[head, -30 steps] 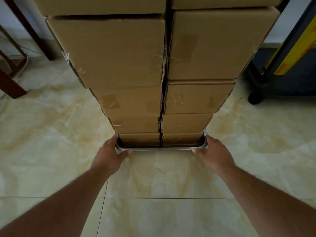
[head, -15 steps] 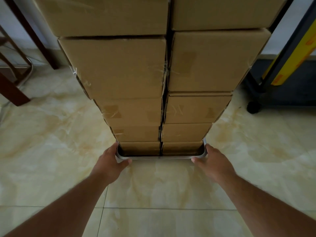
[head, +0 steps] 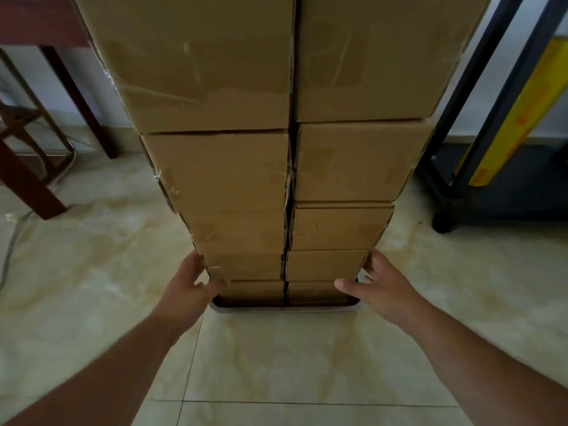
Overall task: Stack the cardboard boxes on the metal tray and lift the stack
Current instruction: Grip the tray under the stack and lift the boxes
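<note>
Boxes stacked in two columns on tray. Left hand and right hand spread, flanking lower boxes.

2 bare forearms, no sleeves

We seem to stand in a home or small storeroom: glossy marble-look floor tiles, dark wooden furniture legs at upper left, a wheeled black metal rack at right.
</note>
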### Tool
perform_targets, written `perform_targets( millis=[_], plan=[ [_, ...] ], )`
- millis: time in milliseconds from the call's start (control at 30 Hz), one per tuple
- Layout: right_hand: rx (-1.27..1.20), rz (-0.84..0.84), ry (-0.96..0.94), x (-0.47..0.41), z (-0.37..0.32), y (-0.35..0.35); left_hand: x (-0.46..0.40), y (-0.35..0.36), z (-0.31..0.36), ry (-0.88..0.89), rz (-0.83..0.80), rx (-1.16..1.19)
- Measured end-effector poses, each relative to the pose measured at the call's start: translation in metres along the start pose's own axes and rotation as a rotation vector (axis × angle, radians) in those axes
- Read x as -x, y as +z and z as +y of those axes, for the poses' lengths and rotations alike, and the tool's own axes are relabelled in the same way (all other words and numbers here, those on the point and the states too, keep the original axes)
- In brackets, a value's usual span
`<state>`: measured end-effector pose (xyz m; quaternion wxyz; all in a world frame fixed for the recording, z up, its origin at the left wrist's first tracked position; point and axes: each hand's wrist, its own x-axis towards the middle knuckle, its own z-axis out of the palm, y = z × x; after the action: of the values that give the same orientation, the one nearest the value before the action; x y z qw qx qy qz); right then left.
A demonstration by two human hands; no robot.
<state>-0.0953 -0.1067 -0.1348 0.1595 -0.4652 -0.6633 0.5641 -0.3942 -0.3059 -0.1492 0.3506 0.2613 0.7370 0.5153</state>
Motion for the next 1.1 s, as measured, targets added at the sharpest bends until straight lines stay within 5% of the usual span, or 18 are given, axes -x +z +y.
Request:
perform_targets(
  millis=[667, 1100],
  plan=[
    [-0.017, 0.034, -0.040, -0.001, -0.012, 0.002, -0.004, 0.020, 0.006, -0.052, -0.055, 0.000],
    [0.093, 0.022, -0.171, 0.026, -0.076, -0.046, 0.013, -0.027, 0.104, 0.157, -0.176, -0.394]
  ],
)
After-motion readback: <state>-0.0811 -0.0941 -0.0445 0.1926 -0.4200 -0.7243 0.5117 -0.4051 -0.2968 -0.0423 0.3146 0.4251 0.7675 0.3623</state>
